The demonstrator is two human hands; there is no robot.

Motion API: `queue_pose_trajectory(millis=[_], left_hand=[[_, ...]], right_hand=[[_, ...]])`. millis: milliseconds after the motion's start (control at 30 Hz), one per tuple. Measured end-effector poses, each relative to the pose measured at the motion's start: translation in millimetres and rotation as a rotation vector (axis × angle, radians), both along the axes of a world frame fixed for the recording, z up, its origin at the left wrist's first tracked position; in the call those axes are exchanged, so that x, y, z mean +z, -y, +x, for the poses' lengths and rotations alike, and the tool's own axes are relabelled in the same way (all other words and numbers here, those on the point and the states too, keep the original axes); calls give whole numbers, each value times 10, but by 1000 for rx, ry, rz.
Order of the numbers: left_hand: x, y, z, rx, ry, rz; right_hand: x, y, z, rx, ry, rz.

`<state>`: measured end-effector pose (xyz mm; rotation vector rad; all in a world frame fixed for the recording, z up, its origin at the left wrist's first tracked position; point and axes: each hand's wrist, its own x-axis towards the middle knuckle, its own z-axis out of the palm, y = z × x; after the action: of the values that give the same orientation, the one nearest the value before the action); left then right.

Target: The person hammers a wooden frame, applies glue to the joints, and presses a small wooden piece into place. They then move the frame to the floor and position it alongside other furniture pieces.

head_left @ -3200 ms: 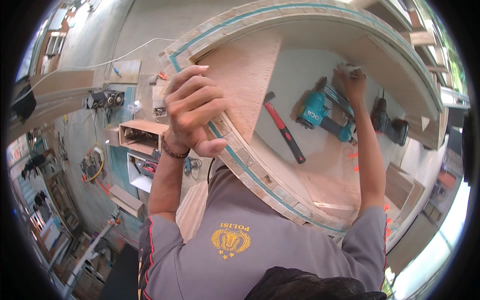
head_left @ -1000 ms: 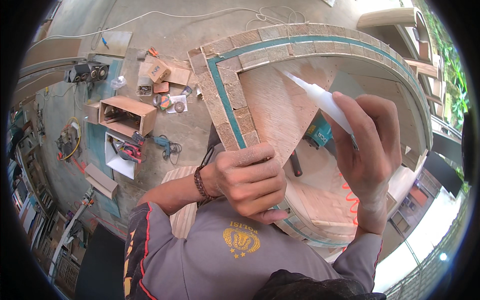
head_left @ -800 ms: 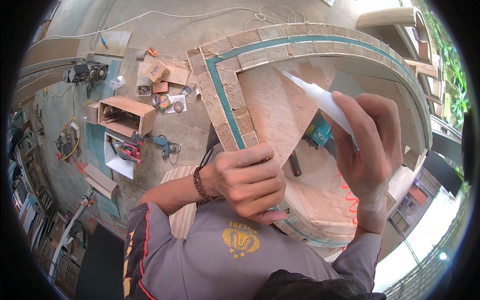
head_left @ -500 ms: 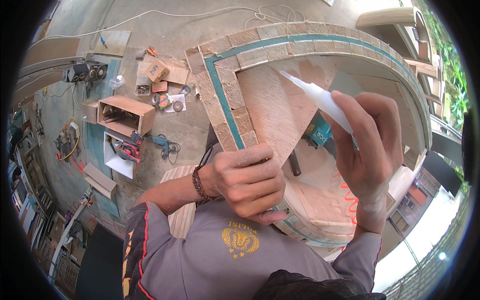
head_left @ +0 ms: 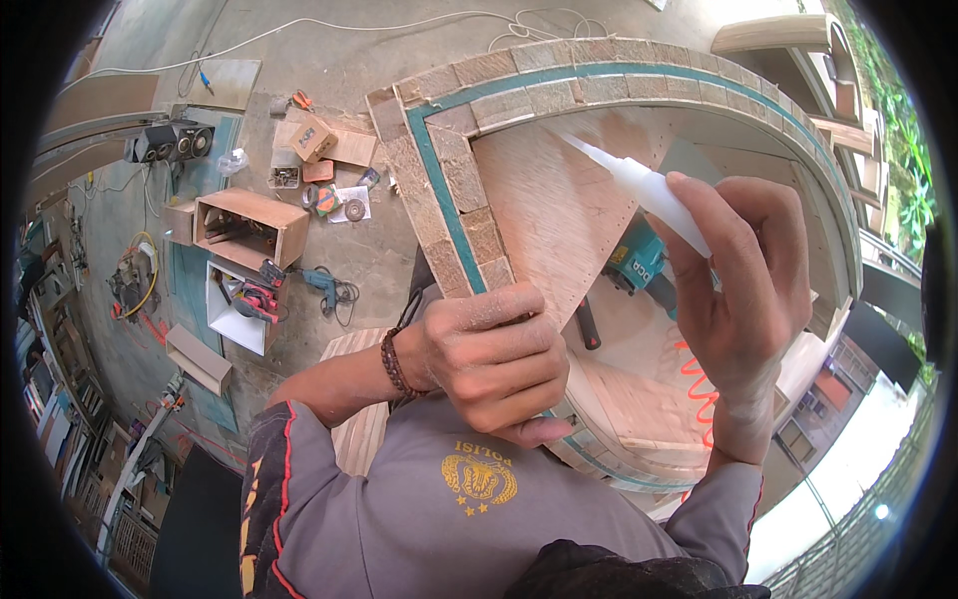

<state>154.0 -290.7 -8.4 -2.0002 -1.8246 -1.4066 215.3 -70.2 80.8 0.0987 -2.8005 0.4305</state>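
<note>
In my right hand (head_left: pixel 743 270) a white plastic glue bottle (head_left: pixel 661 195) is held between thumb and fingers, its thin nozzle tilted up and to the left. The nozzle tip hangs above the inner panel of a curved wooden frame (head_left: pixel 461 175). This frame is built of small wood blocks, with a teal strip running along its edge. Palm down, my left hand (head_left: pixel 494 361) is closed over the frame's near left side; its curled fingertips are hidden. Below the bottle, a teal power tool (head_left: pixel 636 257) lies inside the frame, partly behind my right hand.
A black-handled tool (head_left: pixel 588 326) and a coiled orange hose (head_left: pixel 699 389) are inside the frame. On the floor to the left are an open wooden box (head_left: pixel 284 225), a white box (head_left: pixel 232 317), a blue drill (head_left: pixel 321 285) and a small carton (head_left: pixel 313 140). Other curved wooden pieces (head_left: pixel 773 35) stand far right.
My right hand and the glue bottle have shifted slightly right. The frame has tilted or moved a little; my left hand stays closed over it.
</note>
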Motion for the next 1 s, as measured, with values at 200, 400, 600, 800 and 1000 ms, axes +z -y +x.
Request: queue_pose_trajectory(millis=[200,400,600,800,1000], left_hand=[[-10,-3,1,6,-11,1],[-8,-7,7,14,-4,5],[-15,-10,4,14,-6,15],[1,-6,-7,8,-9,1],[3,-12,-1,23,-13,5]], right_hand=[[-1,-4,21,-36,4,14],[-9,-18,38,-53,-8,13],[-16,-23,36,-56,-26,4],[-8,-35,32,-63,-30,6],[-11,-59,47,-76,-38,-1]])
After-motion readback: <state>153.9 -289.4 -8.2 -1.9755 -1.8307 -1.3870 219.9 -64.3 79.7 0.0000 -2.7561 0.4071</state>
